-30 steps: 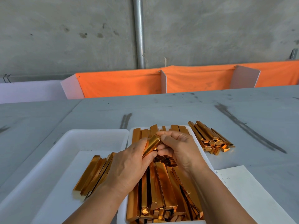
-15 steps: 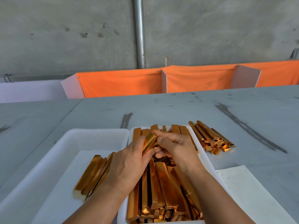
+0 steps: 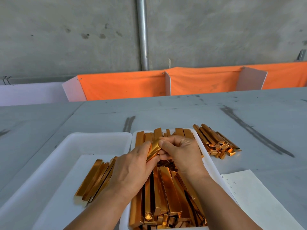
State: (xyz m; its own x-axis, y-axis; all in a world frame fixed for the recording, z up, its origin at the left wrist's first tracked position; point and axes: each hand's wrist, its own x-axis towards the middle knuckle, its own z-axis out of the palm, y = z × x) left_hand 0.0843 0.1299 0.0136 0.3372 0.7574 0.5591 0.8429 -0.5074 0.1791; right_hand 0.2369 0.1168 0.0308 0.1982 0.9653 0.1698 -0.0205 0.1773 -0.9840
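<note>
Grey table (image 3: 182, 113), below centre: our left hand (image 3: 132, 170) and right hand (image 3: 181, 155) both pinch one gold strip (image 3: 153, 151), now turned broad-face up; we judge folding underway.

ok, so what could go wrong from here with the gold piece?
1. Both the left hand and right hand pinch the gold piece; it may crease or dent.
2. If it slips, it likely drops into the full tray among look-alikes and gets mixed up.
3. The loose pile lies on the table beside that tray; an arm swing could scatter it.
</note>
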